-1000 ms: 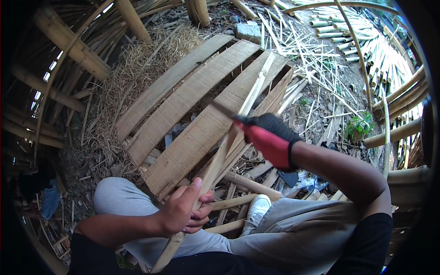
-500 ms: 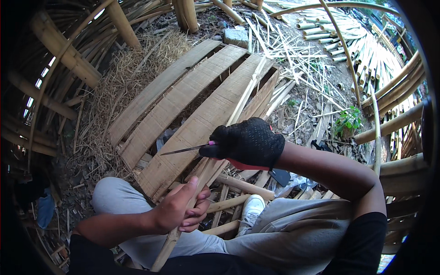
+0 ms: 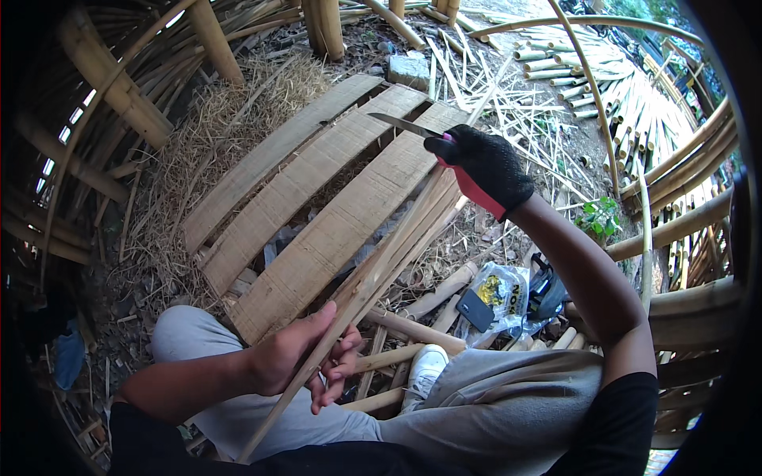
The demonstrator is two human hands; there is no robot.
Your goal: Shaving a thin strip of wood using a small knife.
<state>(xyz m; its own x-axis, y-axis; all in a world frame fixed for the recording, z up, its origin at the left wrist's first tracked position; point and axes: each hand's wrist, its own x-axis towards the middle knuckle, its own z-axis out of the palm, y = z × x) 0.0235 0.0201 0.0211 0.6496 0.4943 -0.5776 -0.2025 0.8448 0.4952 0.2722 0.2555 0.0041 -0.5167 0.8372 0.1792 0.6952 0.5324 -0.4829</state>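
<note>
My bare left hand [image 3: 313, 357] is closed around the lower part of a long split bamboo strip [image 3: 361, 294], thumb on top and fingers curled loosely underneath. The strip slants from my lap up and away to the right, over the edge of a slatted wooden platform [image 3: 313, 262]. In my right hand [image 3: 488, 170], gloved in black and red, is a knife [image 3: 401, 123] with a pink bit of handle showing. Its blade points left above the far slats. The gloved hand is at the strip's far part and hides some of it; whether it touches the strip I cannot tell.
By my right leg lie a dark phone [image 3: 475, 310] and a clear plastic bag [image 3: 512, 293] with something yellow inside. Dry straw [image 3: 190, 174] covers the ground on the left. Cut bamboo poles [image 3: 627, 111] are piled far right; a grey block [image 3: 409, 70] stands behind the platform.
My right hand has moved away and slightly right with the knife, from near my left hand to the strip's far part. The phone and bag now show more fully.
</note>
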